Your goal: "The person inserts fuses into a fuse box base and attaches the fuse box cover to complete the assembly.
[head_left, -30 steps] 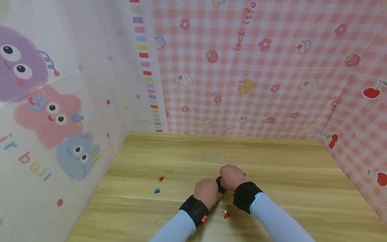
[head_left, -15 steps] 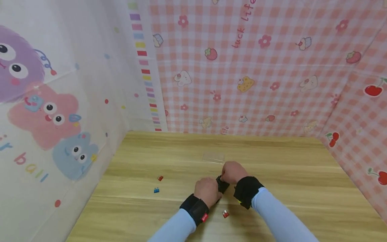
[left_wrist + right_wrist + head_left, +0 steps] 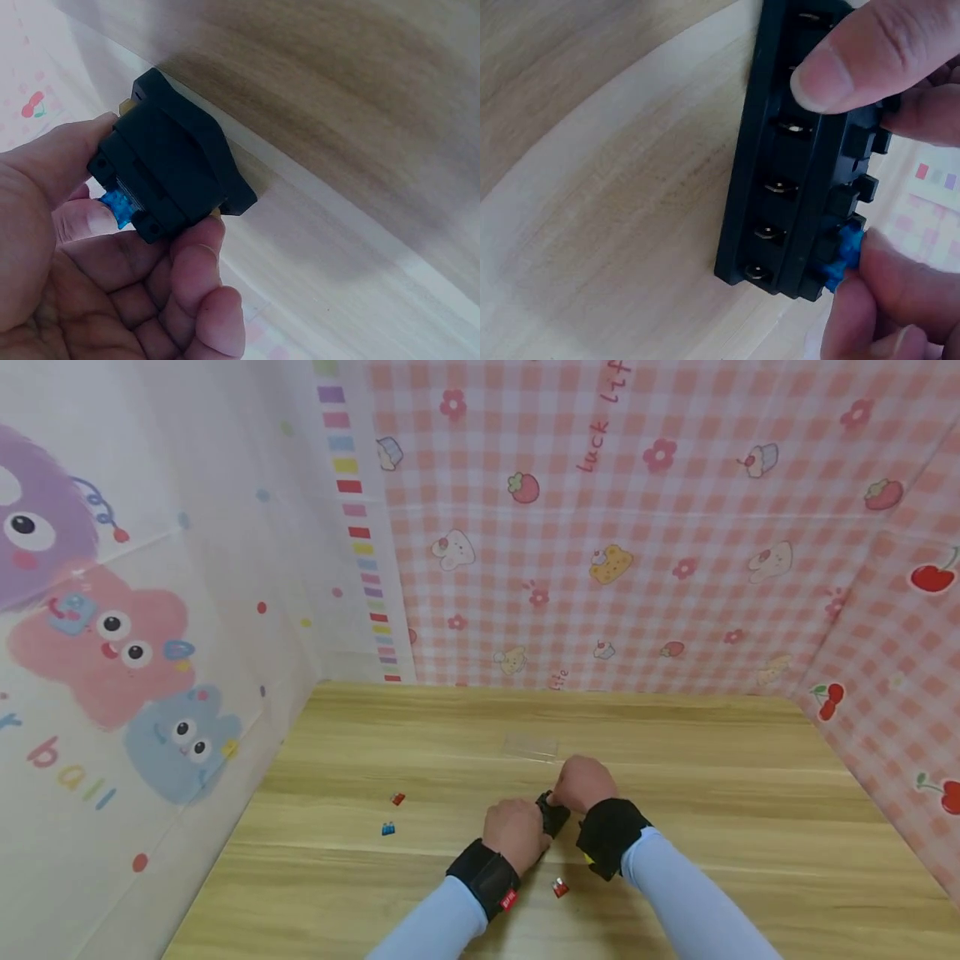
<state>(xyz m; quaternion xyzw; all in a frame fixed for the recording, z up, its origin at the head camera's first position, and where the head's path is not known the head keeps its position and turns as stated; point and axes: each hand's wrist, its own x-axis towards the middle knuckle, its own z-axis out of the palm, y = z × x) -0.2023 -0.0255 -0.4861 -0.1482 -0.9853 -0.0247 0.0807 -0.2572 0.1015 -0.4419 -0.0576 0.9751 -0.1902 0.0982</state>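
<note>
A black fuse block (image 3: 554, 818) is held between both hands in the head view. My left hand (image 3: 515, 832) grips it at the near end; in the left wrist view its thumb (image 3: 71, 154) lies on one side and fingers curl below. My right hand (image 3: 585, 785) is at the far end. In the right wrist view, right fingertips (image 3: 889, 281) pinch a blue blade fuse (image 3: 845, 256) at the block's end slot. A row of metal terminals (image 3: 780, 186) runs along the block, and the left thumb (image 3: 829, 79) presses over that row.
On the wooden table (image 3: 697, 760) lie a red blade fuse (image 3: 397, 799) and a blue one (image 3: 387, 828) at left. Another red fuse (image 3: 559, 887) lies nearer, between the forearms. Behind the hands is a clear plastic cover (image 3: 531, 748). Patterned cloth walls (image 3: 622, 527) border the table.
My right hand has shifted slightly right and away along the block, showing more of it. A red spot formerly visible beside that hand is now hidden. My left hand keeps its grip.
</note>
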